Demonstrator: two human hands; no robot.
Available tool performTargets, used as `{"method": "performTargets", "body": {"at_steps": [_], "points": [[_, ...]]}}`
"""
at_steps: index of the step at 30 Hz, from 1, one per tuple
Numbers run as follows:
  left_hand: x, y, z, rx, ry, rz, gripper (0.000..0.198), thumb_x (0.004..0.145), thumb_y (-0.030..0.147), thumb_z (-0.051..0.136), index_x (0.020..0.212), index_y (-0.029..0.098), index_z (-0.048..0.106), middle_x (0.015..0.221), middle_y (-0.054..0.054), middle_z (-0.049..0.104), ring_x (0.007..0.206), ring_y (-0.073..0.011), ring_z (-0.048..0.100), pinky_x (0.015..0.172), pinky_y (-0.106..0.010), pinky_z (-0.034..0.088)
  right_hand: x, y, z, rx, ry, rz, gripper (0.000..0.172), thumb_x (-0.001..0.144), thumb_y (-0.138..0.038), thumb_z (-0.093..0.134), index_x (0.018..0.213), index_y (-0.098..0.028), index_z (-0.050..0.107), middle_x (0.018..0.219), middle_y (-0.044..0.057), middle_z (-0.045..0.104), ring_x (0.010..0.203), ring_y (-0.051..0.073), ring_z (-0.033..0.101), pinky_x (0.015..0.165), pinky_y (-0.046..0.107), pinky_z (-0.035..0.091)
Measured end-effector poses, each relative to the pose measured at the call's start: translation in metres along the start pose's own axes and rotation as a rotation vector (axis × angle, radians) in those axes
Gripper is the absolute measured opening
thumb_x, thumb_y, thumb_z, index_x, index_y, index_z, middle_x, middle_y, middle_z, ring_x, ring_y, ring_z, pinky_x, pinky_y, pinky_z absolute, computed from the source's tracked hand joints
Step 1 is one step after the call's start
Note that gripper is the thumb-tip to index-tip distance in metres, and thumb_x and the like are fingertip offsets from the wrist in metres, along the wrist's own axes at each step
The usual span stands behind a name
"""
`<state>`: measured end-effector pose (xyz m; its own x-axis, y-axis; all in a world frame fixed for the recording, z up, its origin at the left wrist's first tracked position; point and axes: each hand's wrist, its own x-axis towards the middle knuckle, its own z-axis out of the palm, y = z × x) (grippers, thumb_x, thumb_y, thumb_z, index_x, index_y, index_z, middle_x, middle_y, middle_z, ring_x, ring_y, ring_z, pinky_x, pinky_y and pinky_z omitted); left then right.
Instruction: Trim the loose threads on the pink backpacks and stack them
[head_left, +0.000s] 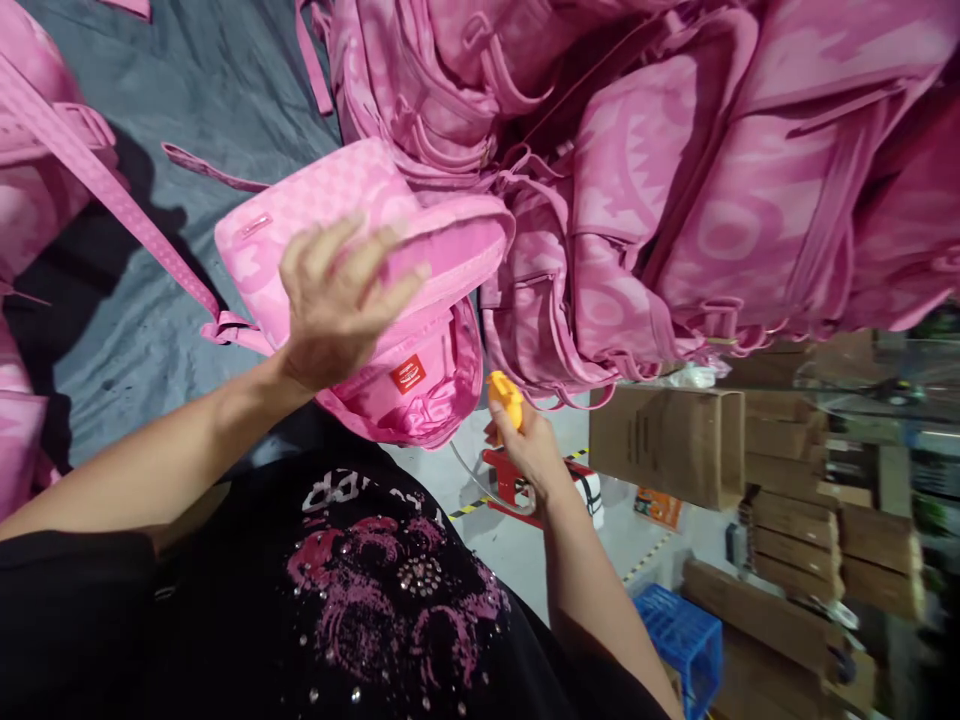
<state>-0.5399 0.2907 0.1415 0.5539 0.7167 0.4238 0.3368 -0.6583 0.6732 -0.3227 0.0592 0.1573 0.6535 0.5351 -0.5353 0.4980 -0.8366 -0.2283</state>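
Note:
A pink patterned backpack (pixel 304 195) lies in front of me with its main compartment unzipped. A red label (pixel 408 374) shows on the pink lining inside. My left hand (pixel 341 290), slightly blurred, is over the backpack with its fingers spread; whether it presses on the fabric I cannot tell. Just right of the bag's opening, my right hand (pixel 525 435) grips a yellow-orange hand tool (pixel 505 398), whose exact kind is unclear. Below that hand curves a thin pale hose (pixel 474 472); where it joins is hidden.
Several pink backpacks (pixel 637 180) are packed along the far side and right. More pink bags (pixel 45 200) lie at the left on the grey cloth (pixel 180 270). Cardboard boxes (pixel 660 440), a blue crate (pixel 679 635) and a red object (pixel 510 480) stand on the floor at right.

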Motion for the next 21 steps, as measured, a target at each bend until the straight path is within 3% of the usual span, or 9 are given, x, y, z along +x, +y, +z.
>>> {"method": "performTargets", "body": {"at_steps": [2, 4, 7, 9, 13, 15, 18, 21], "points": [[-0.003, 0.017, 0.014, -0.015, -0.203, 0.094, 0.032, 0.097, 0.037, 0.043, 0.121, 0.035, 0.064, 0.144, 0.001, 0.055, 0.143, -0.0267, 0.035, 0.122, -0.053, 0.011, 0.007, -0.007, -0.012, -0.299, -0.092, 0.001, 0.048, 0.097, -0.053, 0.042, 0.127, -0.017, 0.053, 0.092, 0.011, 0.072, 0.085, 0.024, 0.070, 0.078, 0.033, 0.052], [-0.003, 0.032, 0.035, 0.051, -0.310, 0.048, 0.043, 0.096, 0.038, 0.042, 0.135, 0.026, 0.056, 0.155, -0.006, 0.041, 0.149, -0.0302, 0.022, 0.123, -0.055, 0.003, 0.024, -0.013, -0.022, -0.544, -0.039, 0.033, 0.044, 0.098, -0.049, 0.042, 0.125, -0.016, 0.055, 0.104, 0.017, 0.071, 0.099, 0.030, 0.068, 0.083, 0.037, 0.050], [-0.006, 0.045, 0.074, 0.213, -0.246, -0.206, 0.085, 0.085, 0.053, 0.054, 0.151, 0.005, 0.032, 0.163, -0.019, 0.014, 0.151, -0.0391, -0.005, 0.120, -0.060, -0.013, 0.051, -0.013, -0.036, -0.671, 0.047, 0.055, 0.047, 0.099, -0.049, 0.038, 0.127, -0.015, 0.055, 0.112, 0.020, 0.069, 0.107, 0.034, 0.066, 0.086, 0.041, 0.050], [-0.018, 0.046, 0.100, 0.237, -0.235, -0.265, 0.101, 0.079, 0.062, 0.057, 0.155, 0.007, 0.022, 0.165, -0.016, 0.009, 0.150, -0.0394, -0.013, 0.120, -0.061, -0.014, 0.064, -0.008, -0.043, -0.702, 0.024, 0.038, 0.051, 0.099, -0.053, 0.036, 0.126, -0.015, 0.056, 0.114, 0.021, 0.068, 0.109, 0.034, 0.066, 0.086, 0.042, 0.050], [-0.051, 0.043, 0.137, 0.103, -0.429, -0.155, 0.091, 0.078, 0.063, 0.057, 0.156, 0.031, 0.024, 0.164, 0.003, 0.019, 0.152, -0.0327, -0.009, 0.122, -0.063, -0.005, 0.081, 0.005, -0.054, -0.725, -0.055, -0.006, 0.049, 0.099, -0.051, 0.038, 0.125, -0.014, 0.057, 0.119, 0.021, 0.067, 0.113, 0.034, 0.064, 0.088, 0.041, 0.049], [-0.058, 0.044, 0.148, 0.096, -0.441, -0.221, 0.092, 0.075, 0.064, 0.061, 0.155, 0.032, 0.027, 0.164, 0.003, 0.021, 0.152, -0.0316, -0.010, 0.121, -0.065, -0.006, 0.088, 0.010, -0.058, -0.729, -0.067, -0.033, 0.047, 0.098, -0.048, 0.040, 0.126, -0.014, 0.056, 0.120, 0.020, 0.067, 0.113, 0.034, 0.063, 0.088, 0.040, 0.049], [-0.055, 0.045, 0.158, 0.149, -0.364, -0.375, 0.098, 0.069, 0.064, 0.068, 0.153, 0.029, 0.031, 0.164, 0.001, 0.020, 0.150, -0.0341, -0.019, 0.118, -0.067, -0.011, 0.099, 0.015, -0.065, -0.706, -0.075, -0.064, 0.047, 0.098, -0.047, 0.041, 0.127, -0.013, 0.056, 0.119, 0.020, 0.067, 0.113, 0.033, 0.063, 0.087, 0.039, 0.048], [-0.050, 0.041, 0.158, 0.192, -0.348, -0.364, 0.092, 0.070, 0.042, 0.074, 0.152, 0.026, 0.035, 0.166, -0.006, 0.013, 0.150, -0.0378, -0.014, 0.116, -0.068, -0.012, 0.107, 0.024, -0.072, -0.679, -0.089, -0.091, 0.048, 0.098, -0.046, 0.041, 0.126, -0.011, 0.056, 0.119, 0.020, 0.067, 0.113, 0.032, 0.063, 0.086, 0.037, 0.047]]}}
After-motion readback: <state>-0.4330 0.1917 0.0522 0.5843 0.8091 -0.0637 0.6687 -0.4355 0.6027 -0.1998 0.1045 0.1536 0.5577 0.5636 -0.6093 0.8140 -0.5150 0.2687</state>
